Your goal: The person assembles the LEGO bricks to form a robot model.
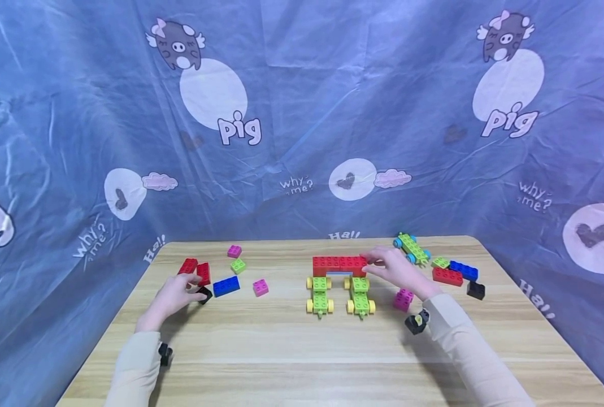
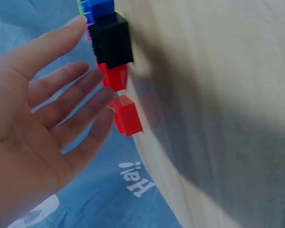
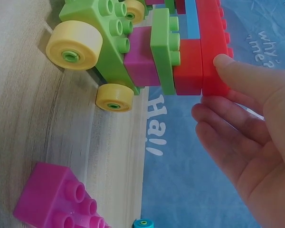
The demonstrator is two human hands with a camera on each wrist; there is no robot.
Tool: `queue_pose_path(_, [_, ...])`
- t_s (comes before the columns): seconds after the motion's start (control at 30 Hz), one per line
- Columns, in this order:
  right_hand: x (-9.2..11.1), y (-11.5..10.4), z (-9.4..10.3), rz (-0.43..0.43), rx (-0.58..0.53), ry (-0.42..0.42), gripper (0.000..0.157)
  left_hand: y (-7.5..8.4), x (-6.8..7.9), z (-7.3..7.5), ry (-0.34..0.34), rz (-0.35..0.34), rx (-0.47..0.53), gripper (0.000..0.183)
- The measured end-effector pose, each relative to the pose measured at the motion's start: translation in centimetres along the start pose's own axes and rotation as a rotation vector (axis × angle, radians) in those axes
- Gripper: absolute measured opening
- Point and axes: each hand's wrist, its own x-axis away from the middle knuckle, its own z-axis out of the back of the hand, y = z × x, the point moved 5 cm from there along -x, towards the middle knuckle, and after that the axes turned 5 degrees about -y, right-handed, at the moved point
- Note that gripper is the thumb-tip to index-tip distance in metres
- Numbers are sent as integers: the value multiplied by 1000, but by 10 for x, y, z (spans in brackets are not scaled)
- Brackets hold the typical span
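Note:
Two green wheeled bases (image 1: pixel 320 297) with yellow wheels stand side by side, joined at the back by a raised row of red bricks (image 1: pixel 327 263). My right hand (image 1: pixel 398 271) pinches the right end of the top red brick (image 3: pixel 212 42), thumb on its near face. Below that end, the right wrist view shows another red brick (image 3: pixel 188 71), a green brick (image 3: pixel 162 52) and a magenta brick (image 3: pixel 141 57). On the left, my left hand (image 1: pixel 172 297) hovers with fingers spread around a black brick (image 2: pixel 113 42), beside two red bricks (image 1: pixel 203 273); contact cannot be made out.
Near the left hand lie a blue brick (image 1: pixel 226 286), two pink bricks (image 1: pixel 260 288) and a green one (image 1: pixel 238 266). Right of the structure are a magenta brick (image 1: pixel 403 299), a green base with blue wheels (image 1: pixel 411 249), and red (image 1: pixel 447 276), blue (image 1: pixel 463 270) and black (image 1: pixel 476 290) bricks.

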Motion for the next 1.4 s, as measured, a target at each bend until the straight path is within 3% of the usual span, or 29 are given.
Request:
queue_pose_path(0.3, [0, 0, 0, 18, -7, 5, 36, -9, -1, -9, -23, 80, -39, 38])
queue_pose_path(0.63, [0, -1, 0, 15, -13, 0, 36, -8, 3, -9, -24, 98, -50, 36])
queue_pose_path(0.97, [0, -3, 0, 35, 13, 1, 35, -11, 5, -7, -12, 72, 11, 31])
queue_pose_path(1.13, [1, -5, 1, 32, 41, -16, 35, -12, 7, -1, 34, 58, 38, 32])
queue_pose_path(1.4, [1, -4, 2, 5, 35, -48, 36, 6, 5, 10, 128, -10, 75, 34])
